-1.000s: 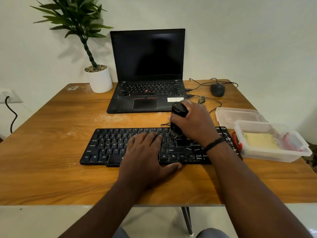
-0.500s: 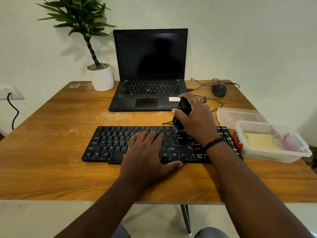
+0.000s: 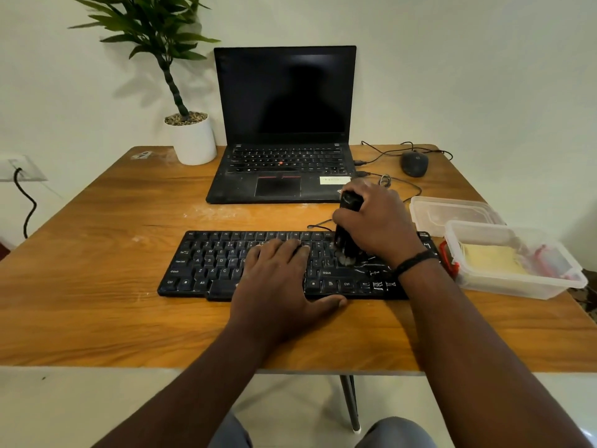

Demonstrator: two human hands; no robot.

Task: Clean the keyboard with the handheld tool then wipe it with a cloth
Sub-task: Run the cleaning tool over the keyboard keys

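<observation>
A: Item one?
B: Black keyboard, laid flat on the wooden table, white dust seen on its right keys.
A: Tool?
B: Black handheld vacuum, held upright, clamped by the right hand, nozzle on the keys.
A: Left hand?
B: Pressed flat, fingers spread, on the keyboard's middle.
A: Surroundings?
B: Clear container just right; laptop behind.

1. The table is wood with a warm, smooth grain and pale dusty smears.
2. The keyboard is matt black plastic, streaked with white marks at its right end.
3. The handheld tool is glossy black plastic.
4. The 2 containers are clear, cloudy plastic.
5. The laptop has a matt black shell and a glossy dark screen.
6. The plant pot is smooth and white.
</observation>
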